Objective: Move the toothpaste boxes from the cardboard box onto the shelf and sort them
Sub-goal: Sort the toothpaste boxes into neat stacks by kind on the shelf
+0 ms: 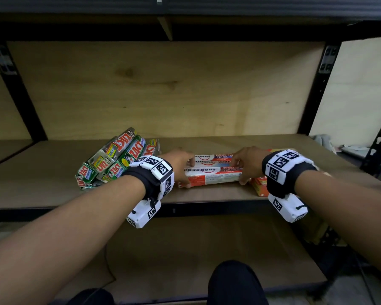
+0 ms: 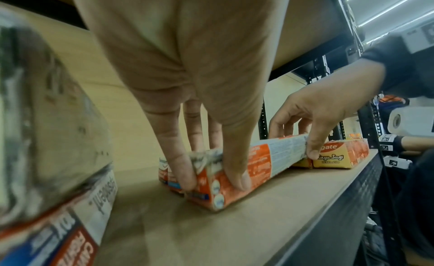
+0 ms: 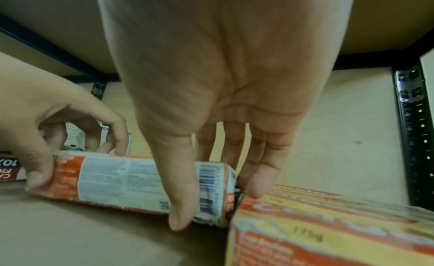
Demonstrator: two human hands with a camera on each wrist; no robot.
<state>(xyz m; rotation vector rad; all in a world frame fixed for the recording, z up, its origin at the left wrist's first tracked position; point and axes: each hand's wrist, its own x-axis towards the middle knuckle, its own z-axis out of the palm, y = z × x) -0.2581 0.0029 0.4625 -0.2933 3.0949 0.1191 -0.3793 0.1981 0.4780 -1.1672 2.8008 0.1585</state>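
Several red-and-white Pepsodent boxes [image 1: 211, 170] lie side by side in the middle of the wooden shelf [image 1: 42, 186]. My left hand [image 1: 183, 172] pinches the left end of the front Pepsodent box [image 2: 258, 162], thumb in front and fingers behind. My right hand [image 1: 242, 170] grips the same box [image 3: 131, 182] at its right end, thumb on the barcode. A loose pile of green-and-red ZACT boxes [image 1: 112, 159] sits to the left. Yellow-and-orange Colgate boxes [image 1: 260, 186] lie to the right, touching the held box's end. The cardboard box is out of view.
The shelf's plywood back wall [image 1: 163, 89] stands behind the boxes, with black steel posts [image 1: 317, 91] at both sides. Another Pepsodent box [image 2: 58, 195] lies blurred close by my left wrist. A lower shelf board [image 1: 185, 249] and my dark-clad knees [image 1: 235, 282] are below.
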